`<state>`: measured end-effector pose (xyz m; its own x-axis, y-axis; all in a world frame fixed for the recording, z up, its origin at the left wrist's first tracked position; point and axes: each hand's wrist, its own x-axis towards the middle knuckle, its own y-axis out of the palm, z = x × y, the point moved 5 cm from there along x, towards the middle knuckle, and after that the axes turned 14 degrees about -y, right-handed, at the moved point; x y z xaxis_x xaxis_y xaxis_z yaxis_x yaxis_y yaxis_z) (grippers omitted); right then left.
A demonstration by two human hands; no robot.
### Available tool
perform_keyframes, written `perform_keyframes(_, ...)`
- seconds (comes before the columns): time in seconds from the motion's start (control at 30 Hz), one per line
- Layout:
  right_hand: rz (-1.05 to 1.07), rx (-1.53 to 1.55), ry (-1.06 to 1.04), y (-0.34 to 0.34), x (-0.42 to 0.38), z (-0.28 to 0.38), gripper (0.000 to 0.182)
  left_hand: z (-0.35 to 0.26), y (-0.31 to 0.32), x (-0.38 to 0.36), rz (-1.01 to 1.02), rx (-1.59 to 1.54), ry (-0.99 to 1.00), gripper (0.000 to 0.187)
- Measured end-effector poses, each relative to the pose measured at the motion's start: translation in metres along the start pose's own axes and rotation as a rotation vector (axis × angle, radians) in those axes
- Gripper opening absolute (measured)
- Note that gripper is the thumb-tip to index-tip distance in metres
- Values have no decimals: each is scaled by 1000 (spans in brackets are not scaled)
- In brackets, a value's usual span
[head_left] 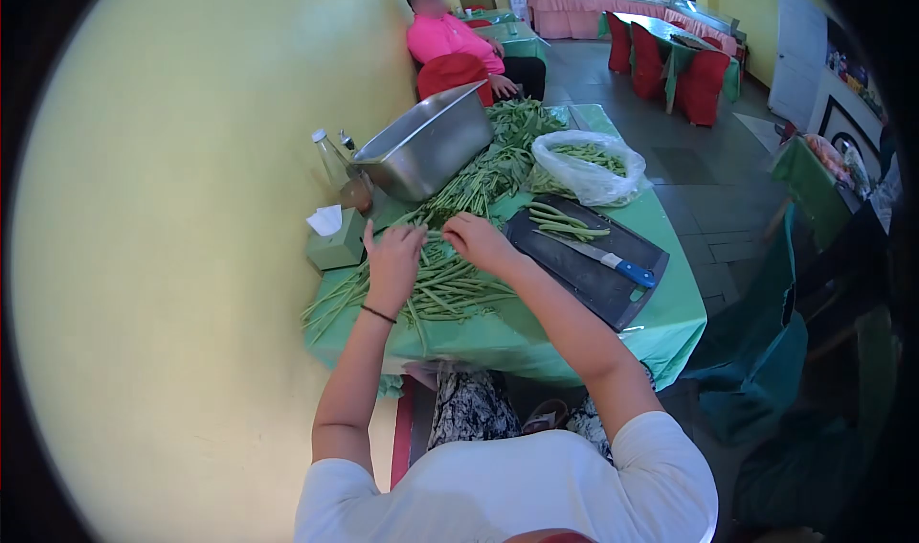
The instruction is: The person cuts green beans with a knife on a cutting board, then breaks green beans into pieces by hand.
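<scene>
Over the pile of long green stalks [450, 284], my left hand [392, 256] pinches a green stalk [436, 235], thumb raised. My right hand [476, 242] closes its fingertips on the other end of the same stalk. Just beyond both hands lies a heap of leafy greens [498, 160] with long stems. To the right, a black cutting board [613, 260] carries several cut green pods [563, 219] and a knife [603, 256] with a blue handle.
A steel pan [431, 141] stands tilted at the back left, near a glass bottle [335, 165] and a tissue box [337, 241]. A plastic bag [598, 169] of green pieces sits behind the board. Beyond the green-covered table [670, 304], a person in pink [450, 35] sits by the wall.
</scene>
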<state>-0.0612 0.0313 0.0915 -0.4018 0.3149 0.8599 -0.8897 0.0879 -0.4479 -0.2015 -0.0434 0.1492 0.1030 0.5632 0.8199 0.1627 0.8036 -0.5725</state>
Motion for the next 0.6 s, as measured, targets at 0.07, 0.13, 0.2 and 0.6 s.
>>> perform_keyframes(0.07,10,-66,-79,2,11,19,8,9,7,-11,197,-91,-77,24)
perform_keyframes(0.13,22,-97,-114,2,16,36,8,12,7,-18,300,-142,-121,23)
perform_keyframes(0.2,71,-135,-99,1,17,50,8,13,-3,-22,333,-236,-213,21)
perform_keyframes(0.6,-186,422,505,10,-4,59,13,2,-28,-49,121,-580,-494,17)
